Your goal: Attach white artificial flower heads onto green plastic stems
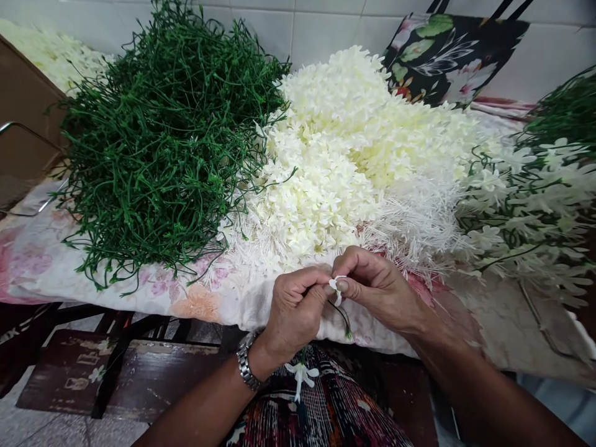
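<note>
White flower [336,286] (small) pinched between left hand [298,310] and right hand [378,290].

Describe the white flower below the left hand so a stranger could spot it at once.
At the near edge of the flowered tablecloth, find the left hand, with a metal watch on its wrist. Just below it, a white flower shows against dark patterned clothing. Unlike the blossom that the right hand pinches, its spread petals are clear of any fingers.
</note>
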Available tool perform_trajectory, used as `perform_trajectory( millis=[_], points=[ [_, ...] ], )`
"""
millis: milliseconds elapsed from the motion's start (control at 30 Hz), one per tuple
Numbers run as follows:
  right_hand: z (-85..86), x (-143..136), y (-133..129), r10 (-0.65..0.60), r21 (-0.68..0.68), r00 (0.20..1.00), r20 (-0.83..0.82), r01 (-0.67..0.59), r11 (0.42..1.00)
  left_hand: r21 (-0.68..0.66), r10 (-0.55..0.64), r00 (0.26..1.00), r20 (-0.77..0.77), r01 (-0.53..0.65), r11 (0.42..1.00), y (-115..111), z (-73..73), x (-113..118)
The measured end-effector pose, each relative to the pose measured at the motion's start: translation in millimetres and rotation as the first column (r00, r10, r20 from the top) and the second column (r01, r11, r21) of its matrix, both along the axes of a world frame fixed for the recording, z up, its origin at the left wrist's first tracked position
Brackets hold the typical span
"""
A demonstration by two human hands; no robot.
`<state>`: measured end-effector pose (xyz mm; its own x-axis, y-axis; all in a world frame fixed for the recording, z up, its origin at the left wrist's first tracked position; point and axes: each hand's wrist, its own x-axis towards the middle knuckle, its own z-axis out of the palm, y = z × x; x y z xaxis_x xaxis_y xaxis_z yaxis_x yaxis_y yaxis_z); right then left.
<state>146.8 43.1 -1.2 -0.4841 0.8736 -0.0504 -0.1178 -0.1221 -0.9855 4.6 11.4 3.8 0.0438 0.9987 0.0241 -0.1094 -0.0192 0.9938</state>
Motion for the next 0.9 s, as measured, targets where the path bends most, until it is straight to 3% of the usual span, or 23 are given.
perform_trajectory(
  millis=[433, 533, 700, 800, 900],
  points=[
    [2.4, -1.8, 0.0, -0.018, 0.092, 0.999, 0.03, 0.015, 0.996, -0.02, 0.002, 0.999, -0.043, -0.003, 1.0, -1.2, -2.8, 1.4],
    [1.6, -2.9, -0.2, -0.032, 0.119, 0.999, 0.032, 0.029, 0.993, -0.033, 0.005, 1.0, 0.009, -0.005, 0.999, -1.2, -4.0, 2.3],
    [6.9, 1.2, -5.7, -0.091, 0.21, 0.985, 0.15, 0.058, 0.976, -0.18, 0.036, 0.981, 0.192, 0.0, 0.984, -1.5, -6.9, 0.8],
    [15.4, 6.8, -12.4, -0.217, 0.385, 0.949, 0.23, 0.116, 0.916, -0.258, 0.052, 0.954, 0.295, 0.027, 0.966, -1.4, -6.0, -1.0],
    [23.7, 8.8, -18.9, -0.403, 0.642, 0.88, 0.251, 0.16, 0.749, -0.276, 0.042, 0.946, 0.322, 0.051, 0.96, -2.0, -2.8, -1.1]
  ],
)
